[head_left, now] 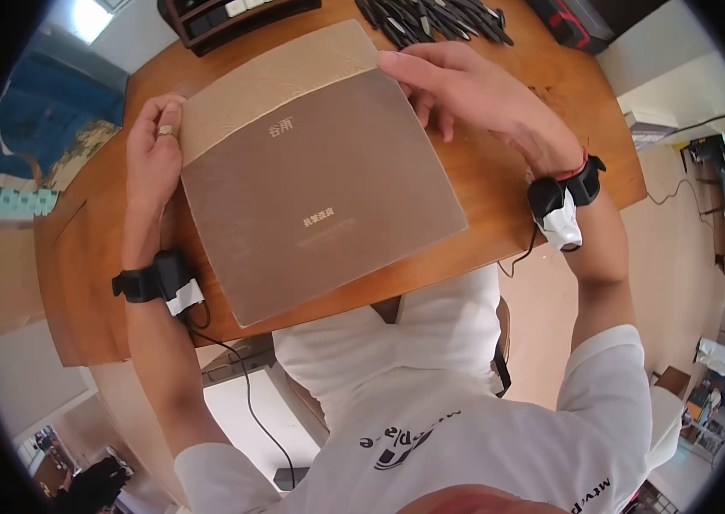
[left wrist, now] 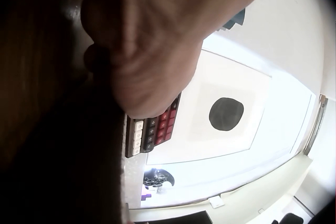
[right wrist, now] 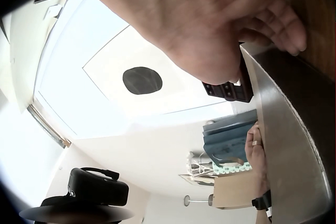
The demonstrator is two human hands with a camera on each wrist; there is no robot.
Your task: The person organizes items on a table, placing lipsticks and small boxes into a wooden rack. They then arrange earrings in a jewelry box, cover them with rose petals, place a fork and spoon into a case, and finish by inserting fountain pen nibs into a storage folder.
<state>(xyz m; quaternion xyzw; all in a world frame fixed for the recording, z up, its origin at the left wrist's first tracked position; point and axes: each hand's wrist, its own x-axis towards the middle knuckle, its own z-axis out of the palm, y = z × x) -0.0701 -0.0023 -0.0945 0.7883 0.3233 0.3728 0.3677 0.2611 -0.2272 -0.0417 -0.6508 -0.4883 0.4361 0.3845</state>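
Observation:
A flat brown cardboard package with a lighter tan band along its far end and gold Chinese characters is held tilted over the wooden table. My left hand, a ring on one finger, grips its left edge near the tan band, thumb on the upper face. At the far right corner my right hand pinches the edge, thumb on the tan part and the other fingers down beside the right side. From the right wrist view, the tan band looks silvery, with the right hand's fingers behind the edge.
Beyond the package lies a pile of slim black pen-like things. A dark rack holds rows of white, black and red pieces. A black box with a red stripe stands far right. Cables hang from both wrist cameras.

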